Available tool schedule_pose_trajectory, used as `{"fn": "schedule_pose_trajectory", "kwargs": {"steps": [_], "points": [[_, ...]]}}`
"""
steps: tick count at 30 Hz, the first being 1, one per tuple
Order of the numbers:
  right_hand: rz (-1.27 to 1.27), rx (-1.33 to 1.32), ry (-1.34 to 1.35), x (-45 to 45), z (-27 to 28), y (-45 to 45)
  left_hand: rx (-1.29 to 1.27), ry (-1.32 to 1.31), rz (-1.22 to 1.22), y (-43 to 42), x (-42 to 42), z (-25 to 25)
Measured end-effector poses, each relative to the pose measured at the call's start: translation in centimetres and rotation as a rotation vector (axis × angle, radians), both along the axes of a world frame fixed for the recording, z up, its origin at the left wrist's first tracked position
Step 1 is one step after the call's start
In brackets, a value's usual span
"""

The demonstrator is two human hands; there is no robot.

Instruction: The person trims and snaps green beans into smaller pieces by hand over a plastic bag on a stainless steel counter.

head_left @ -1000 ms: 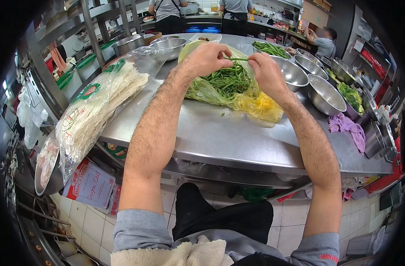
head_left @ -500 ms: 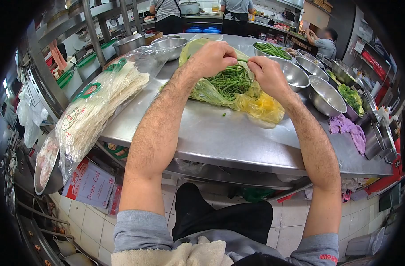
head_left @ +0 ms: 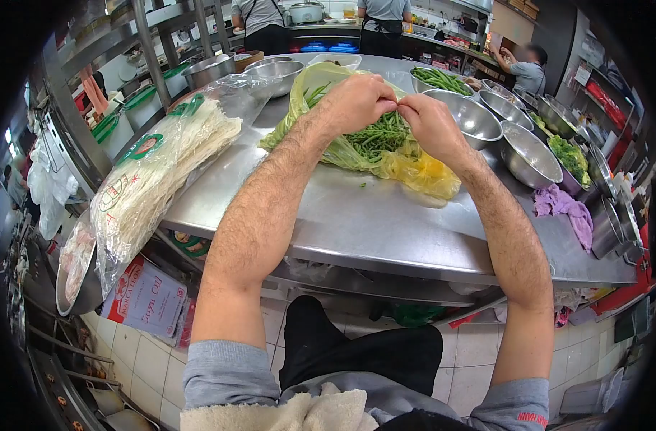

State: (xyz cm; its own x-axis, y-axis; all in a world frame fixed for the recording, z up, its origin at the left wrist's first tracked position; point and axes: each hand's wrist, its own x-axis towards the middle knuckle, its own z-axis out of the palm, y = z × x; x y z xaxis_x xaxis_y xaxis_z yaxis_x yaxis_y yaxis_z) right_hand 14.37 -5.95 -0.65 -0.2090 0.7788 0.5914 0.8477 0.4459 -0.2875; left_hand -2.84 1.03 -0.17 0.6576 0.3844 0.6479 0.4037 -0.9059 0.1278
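Observation:
My left hand (head_left: 360, 103) and my right hand (head_left: 432, 126) meet fingertip to fingertip above an open yellow-green plastic bag (head_left: 281, 133). Both are closed in a pinch; a green bean shows faintly between them, mostly covered by the fingers. Many thin green beans (head_left: 378, 140) lie in the bag under my hands. The bag's bunched yellow end (head_left: 425, 172) rests on the steel table (head_left: 371, 223). Beyond my right hand, a metal bowl (head_left: 443, 80) holds more green beans. An empty-looking steel bowl (head_left: 471, 118) stands right beside that hand.
A clear bag of white noodles (head_left: 163, 165) lies at the left table edge. Steel bowls (head_left: 529, 154) line the right side, near a purple cloth (head_left: 566, 212). Broccoli (head_left: 568, 159) fills one bowl. Co-workers (head_left: 259, 21) stand at the back counter; another person (head_left: 527, 72) is at the right.
My hands have come together, from holding a bean stretched between them to touching fingertips. My left hand moved right and slightly down. A co-worker at the back left shifted left.

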Motion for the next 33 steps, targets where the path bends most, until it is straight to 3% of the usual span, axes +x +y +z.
{"fn": "schedule_pose_trajectory", "kwargs": {"steps": [26, 28, 29, 31, 33], "points": [[0.01, 0.112, -0.135, -0.2, -0.2, 0.0, 0.025, 0.014, -0.008, -0.9, 0.3, 0.1], [0.001, -0.005, 0.157, -0.4, 0.1, -0.1, -0.01, -0.051, 0.0, -1.0, 0.4, 0.4], [0.002, -0.006, 0.155, -0.2, 0.0, 0.2, -0.011, -0.053, 0.001, -1.1, 0.5, 0.4], [0.191, -0.253, 0.615, 0.2, 0.1, 1.0, -0.094, -0.205, -0.053, -1.3, 0.6, 0.6], [0.219, -0.271, 0.728, 0.1, -0.1, 1.0, -0.105, -0.244, -0.047, -1.6, 0.8, 0.6]]}}
